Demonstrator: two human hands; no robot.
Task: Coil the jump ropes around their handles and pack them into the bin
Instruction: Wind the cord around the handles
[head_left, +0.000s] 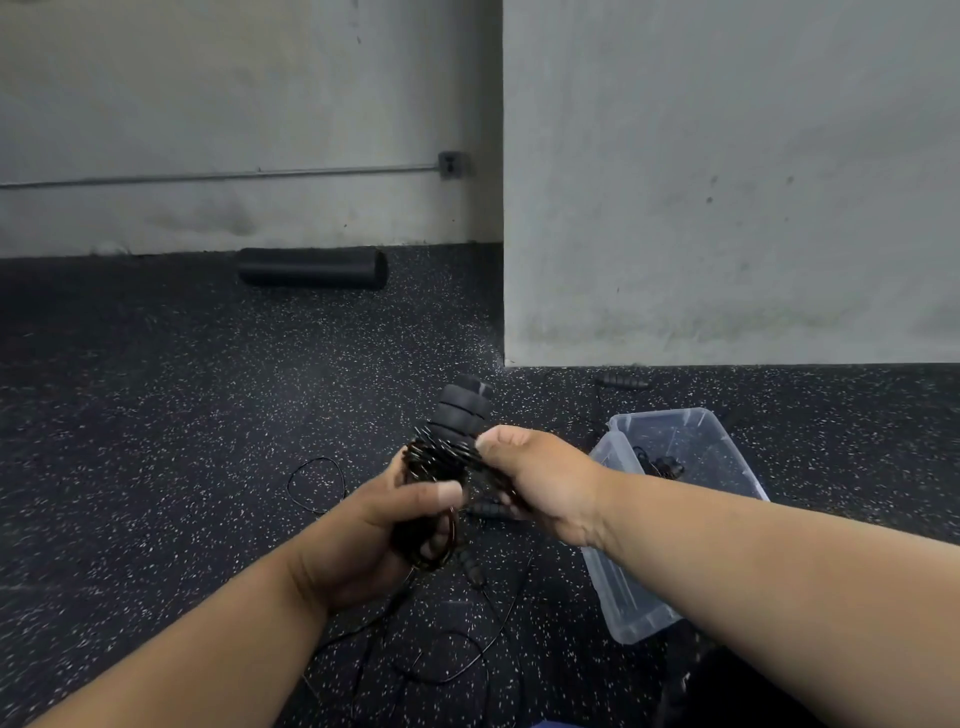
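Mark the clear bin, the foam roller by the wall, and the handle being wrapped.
clear bin (727, 441), head view, far inner wall.
foam roller (311, 267), head view, middle of its side.
handle (462, 410), head view, ribbed grip above the coils.

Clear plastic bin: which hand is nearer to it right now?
Right. The right hand is just left of the bin, its wrist overlapping the bin's rim. The left hand is farther left, gripping the coiled rope.
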